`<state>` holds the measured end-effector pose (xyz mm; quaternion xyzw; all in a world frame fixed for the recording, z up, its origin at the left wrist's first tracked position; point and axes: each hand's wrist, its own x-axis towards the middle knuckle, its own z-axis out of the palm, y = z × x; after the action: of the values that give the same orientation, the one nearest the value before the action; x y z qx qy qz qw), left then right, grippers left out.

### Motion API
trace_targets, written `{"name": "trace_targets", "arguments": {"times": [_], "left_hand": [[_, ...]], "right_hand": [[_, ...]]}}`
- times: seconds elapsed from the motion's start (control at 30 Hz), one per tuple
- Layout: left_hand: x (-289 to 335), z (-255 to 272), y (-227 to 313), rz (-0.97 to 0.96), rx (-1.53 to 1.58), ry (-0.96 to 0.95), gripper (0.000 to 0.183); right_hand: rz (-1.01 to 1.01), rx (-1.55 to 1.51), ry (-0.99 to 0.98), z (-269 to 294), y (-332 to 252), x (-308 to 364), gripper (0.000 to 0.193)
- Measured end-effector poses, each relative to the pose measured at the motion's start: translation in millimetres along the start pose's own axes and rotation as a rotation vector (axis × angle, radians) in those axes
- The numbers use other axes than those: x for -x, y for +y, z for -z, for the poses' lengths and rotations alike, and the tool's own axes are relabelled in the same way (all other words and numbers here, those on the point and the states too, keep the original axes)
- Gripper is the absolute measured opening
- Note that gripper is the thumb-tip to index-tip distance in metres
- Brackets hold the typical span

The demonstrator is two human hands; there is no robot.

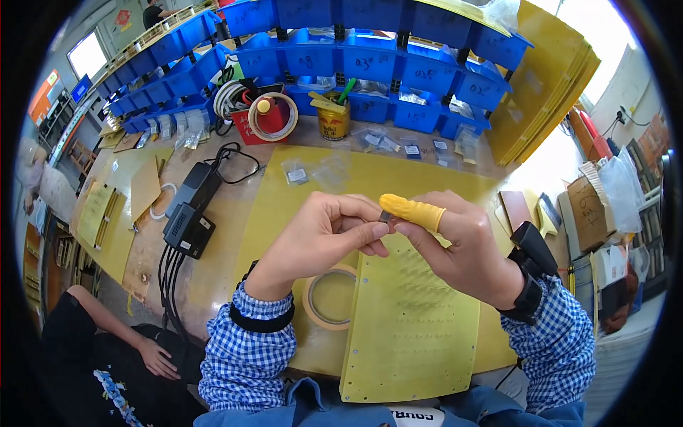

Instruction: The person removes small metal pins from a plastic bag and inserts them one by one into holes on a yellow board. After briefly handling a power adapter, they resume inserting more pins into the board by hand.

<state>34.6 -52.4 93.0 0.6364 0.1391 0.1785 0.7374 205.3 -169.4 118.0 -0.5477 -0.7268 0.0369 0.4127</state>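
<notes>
Both my hands meet over the middle of the worktable. Between their fingertips is a small dark, flat piece [385,216], partly covered by the fingers, so its kind does not show. My left hand [320,231] pinches it with thumb and fingers from the left. From the other side my right hand [459,238] closes on it, a yellow rubber finger cot [413,211] on the index finger. Beneath the hands lies a yellow board [413,349] with rows of small holes and bumps, tilted toward my lap. A tape roll [308,297] rests beside its left edge.
Blue parts bins [370,64] stand in tiers at the back, with small plastic bags [295,173] before them. A black power unit [192,203] with cables sits left. Yellow sheets [544,85] lean at right. Another person's hand [156,358] rests at lower left.
</notes>
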Motion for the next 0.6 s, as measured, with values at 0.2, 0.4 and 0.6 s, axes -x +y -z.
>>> {"name": "trace_targets", "arguments": {"times": [0.2, 0.4, 0.6], "left_hand": [[0.0, 9.1, -1.3, -0.036, -0.060, 0.033, 0.018], [3.0, 29.0, -4.8, -0.014, -0.285, 0.211, 0.017], [3.1, 30.1, -5.6, 0.005, -0.331, 0.235, 0.017]], "right_hand": [[-0.029, -0.015, -0.003, 4.6, 1.3, -9.4, 0.031], [-0.230, 0.169, -0.528, -1.5, 13.8, -15.3, 0.032], [-0.111, 0.255, -0.593, -22.6, 9.8, -8.1, 0.031]]}}
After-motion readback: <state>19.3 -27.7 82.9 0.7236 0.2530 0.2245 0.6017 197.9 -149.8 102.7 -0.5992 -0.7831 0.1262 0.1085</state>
